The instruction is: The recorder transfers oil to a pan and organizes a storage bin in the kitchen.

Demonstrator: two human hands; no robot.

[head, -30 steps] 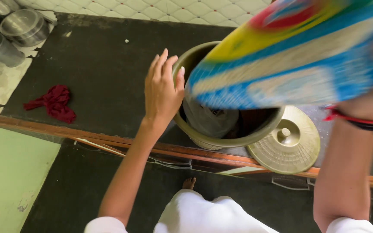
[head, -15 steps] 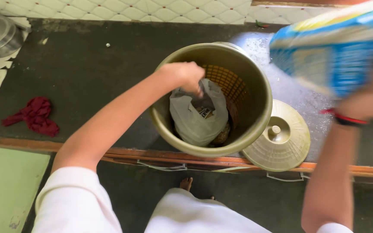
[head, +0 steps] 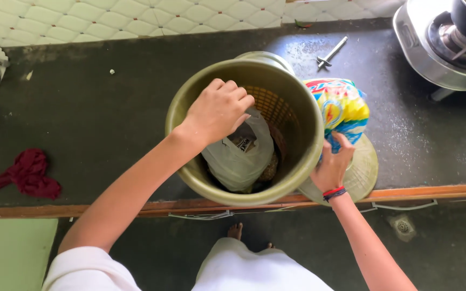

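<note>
An olive-green plastic bucket (head: 297, 161) stands on the dark counter near its front edge. My left hand (head: 218, 110) reaches into its mouth with fingers curled on the top of a clear plastic bag (head: 238, 159) that lies inside, among other packets. My right hand (head: 333, 167), a red band at the wrist, grips a yellow, blue and red packet (head: 340, 110) upright just right of the bucket. That packet rests on the bucket's round lid (head: 365, 172), which lies flat on the counter.
A crumpled red cloth (head: 25, 175) lies at the counter's left. A metal gas stove (head: 438, 48) with a pot sits at the back right, a small metal tool (head: 330, 54) beside it. The counter has a wooden front edge (head: 432, 191). My bare foot (head: 235, 230) shows below.
The colourful packet came down from in front of the camera onto the lid right of the bucket. My left hand went from the rim into the bucket onto the plastic bag.
</note>
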